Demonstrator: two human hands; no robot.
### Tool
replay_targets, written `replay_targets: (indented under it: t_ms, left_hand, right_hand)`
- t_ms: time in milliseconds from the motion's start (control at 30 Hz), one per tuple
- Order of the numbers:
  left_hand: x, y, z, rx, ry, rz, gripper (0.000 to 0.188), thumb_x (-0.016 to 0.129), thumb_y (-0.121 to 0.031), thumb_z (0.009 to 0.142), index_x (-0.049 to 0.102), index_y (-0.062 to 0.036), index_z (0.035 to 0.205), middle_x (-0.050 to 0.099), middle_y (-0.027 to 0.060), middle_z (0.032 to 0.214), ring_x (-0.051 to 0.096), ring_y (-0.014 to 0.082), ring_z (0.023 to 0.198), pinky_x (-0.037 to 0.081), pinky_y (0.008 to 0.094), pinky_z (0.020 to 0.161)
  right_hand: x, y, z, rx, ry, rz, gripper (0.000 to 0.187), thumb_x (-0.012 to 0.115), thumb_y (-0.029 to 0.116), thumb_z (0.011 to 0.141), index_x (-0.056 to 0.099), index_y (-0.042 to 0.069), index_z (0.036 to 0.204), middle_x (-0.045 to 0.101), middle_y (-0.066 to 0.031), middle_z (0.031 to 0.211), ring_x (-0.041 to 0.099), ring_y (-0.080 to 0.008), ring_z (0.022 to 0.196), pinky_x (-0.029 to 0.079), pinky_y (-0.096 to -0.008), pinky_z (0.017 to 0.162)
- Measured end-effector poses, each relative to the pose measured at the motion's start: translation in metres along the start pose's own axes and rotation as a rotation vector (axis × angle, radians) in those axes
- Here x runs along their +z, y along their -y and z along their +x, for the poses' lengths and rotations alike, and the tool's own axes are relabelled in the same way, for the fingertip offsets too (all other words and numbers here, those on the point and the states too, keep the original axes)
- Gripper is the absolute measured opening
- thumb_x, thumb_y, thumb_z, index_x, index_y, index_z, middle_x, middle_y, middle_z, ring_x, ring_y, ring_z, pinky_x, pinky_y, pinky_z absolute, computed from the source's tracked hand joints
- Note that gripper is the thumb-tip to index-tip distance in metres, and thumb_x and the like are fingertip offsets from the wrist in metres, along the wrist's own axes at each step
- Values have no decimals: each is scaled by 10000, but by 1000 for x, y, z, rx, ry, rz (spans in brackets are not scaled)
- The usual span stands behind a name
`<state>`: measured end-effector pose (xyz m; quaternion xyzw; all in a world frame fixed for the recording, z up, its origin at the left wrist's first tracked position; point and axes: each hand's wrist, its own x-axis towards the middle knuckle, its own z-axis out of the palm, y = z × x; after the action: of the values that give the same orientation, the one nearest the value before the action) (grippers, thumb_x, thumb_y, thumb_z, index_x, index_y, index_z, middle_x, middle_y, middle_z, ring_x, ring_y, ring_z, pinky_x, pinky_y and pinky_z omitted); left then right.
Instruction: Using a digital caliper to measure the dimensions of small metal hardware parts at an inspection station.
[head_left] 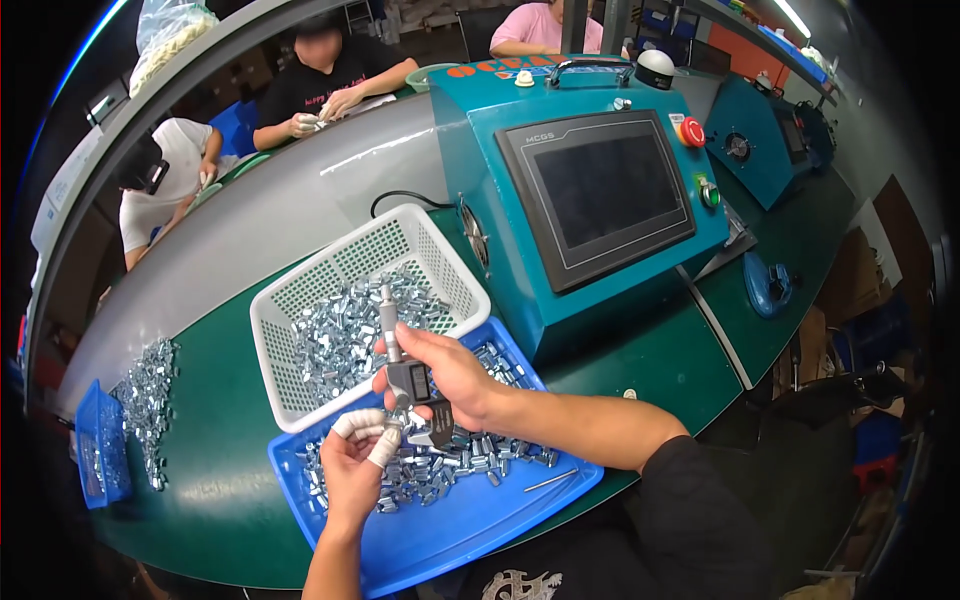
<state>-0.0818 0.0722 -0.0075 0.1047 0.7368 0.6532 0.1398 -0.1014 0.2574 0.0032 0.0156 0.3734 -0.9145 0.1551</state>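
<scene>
My right hand (462,385) is wrapped round a digital micrometer (408,380), its silvery thimble pointing up and away. Below its small display, my left hand (352,472), with white coverings on thumb and fingers, is closed in a pinch at the measuring end. A small shiny metal part (397,420) seems to be between those fingertips, mostly hidden by them. Both hands are above a blue tray (420,560) that holds many loose metal pieces (470,462). Inside the tray, a thin metal rod (550,481) lies to the right of the pieces.
A white perforated basket (262,345) full of similar pieces overlaps the tray's far side. Behind it stands a teal machine (510,270) with a dark screen (612,185). At left are a metal pile (148,400) and a small blue bin (100,450). Several people sit across the bench.
</scene>
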Motion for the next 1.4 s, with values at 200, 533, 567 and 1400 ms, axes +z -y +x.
replay_targets:
  t_ms: [200,533,567,1400]
  left_hand:
    - [7,-6,5,-154,90,-215,257,623,-47,861,600,30,1105,658,104,996,639,176,878,544,304,770]
    - [3,-10,3,-182,136,-345,236,620,-44,866,592,22,1091,654,124,996,658,197,853,568,309,747]
    - [3,-11,3,-180,141,-349,238,620,-48,867,590,21,1093,655,122,993,657,195,854,569,306,740]
    - [0,-9,1,-130,93,-266,221,640,-48,855,606,26,1060,665,114,911,663,185,794,559,292,714]
  right_hand:
    - [-5,8,-1,12,-76,25,456,340,455,980,444,70,1201,625,-135,855,631,-159,657,415,-217,386]
    - [-1,9,-1,29,-63,5,461,310,420,994,433,54,1246,612,-141,903,626,-160,704,423,-222,407]
    - [-2,8,-2,17,-50,-4,452,305,403,998,432,51,1251,610,-142,911,625,-159,712,425,-222,410]
    - [7,10,2,13,-81,-94,410,420,435,966,462,60,1125,637,-119,844,631,-131,657,405,-195,382]
